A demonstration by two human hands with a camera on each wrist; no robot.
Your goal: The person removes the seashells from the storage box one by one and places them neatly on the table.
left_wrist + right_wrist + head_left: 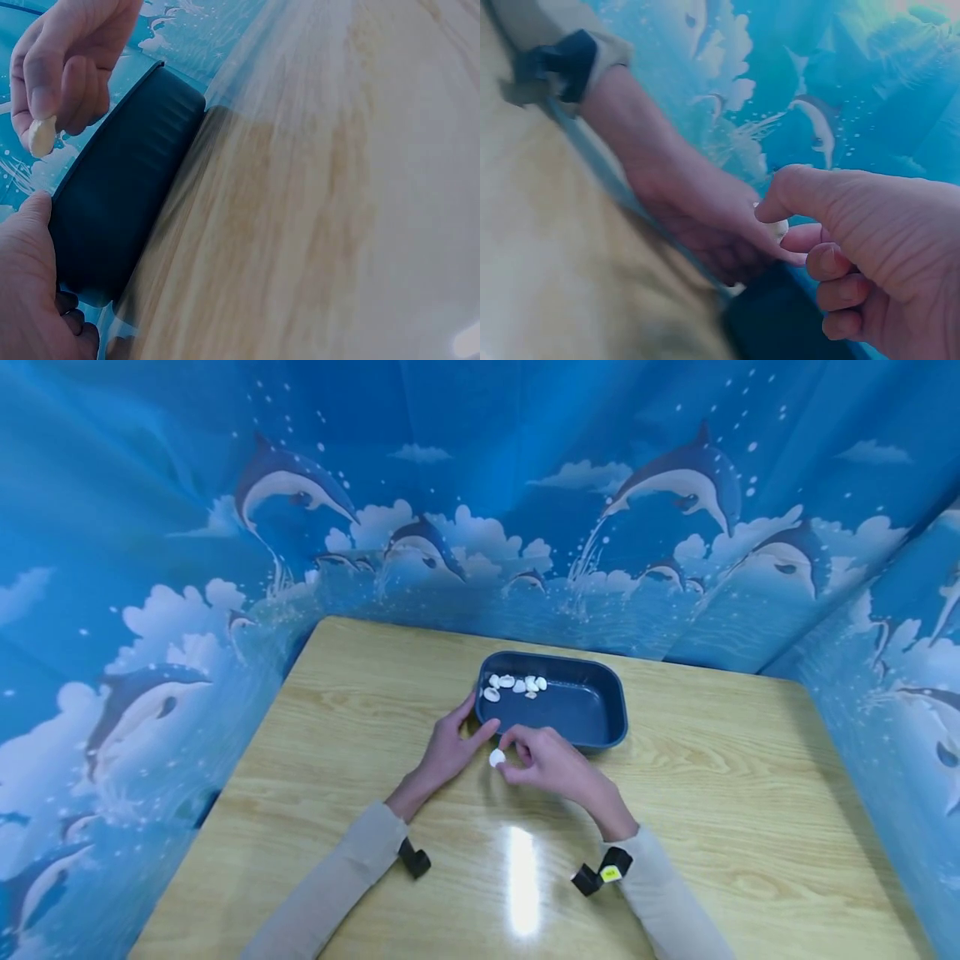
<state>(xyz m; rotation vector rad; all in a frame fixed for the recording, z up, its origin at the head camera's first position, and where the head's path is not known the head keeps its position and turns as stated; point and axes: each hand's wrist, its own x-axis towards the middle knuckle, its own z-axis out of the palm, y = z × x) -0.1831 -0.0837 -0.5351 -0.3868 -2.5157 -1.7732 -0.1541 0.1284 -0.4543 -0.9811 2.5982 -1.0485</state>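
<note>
A dark blue rectangular basin (581,710) stands on the wooden table, with several small white seashells (520,686) in its left half. My left hand (448,750) holds the basin's near left corner, thumb by the rim and fingers along the outer side. Between thumb and index finger, my right hand (551,764) pinches a white seashell (497,758) just outside the basin's near rim. In the left wrist view this seashell (43,137) hangs above rim height, apart from the basin. My right hand's other fingers (840,292) are curled in the right wrist view.
Wooden tabletop (735,777) extends around the basin on all sides. A blue dolphin-print curtain (480,468) hangs behind the table and at both sides. Light reflects off the table (522,881) between the forearms. Each wrist carries a black strapped-on camera (414,858).
</note>
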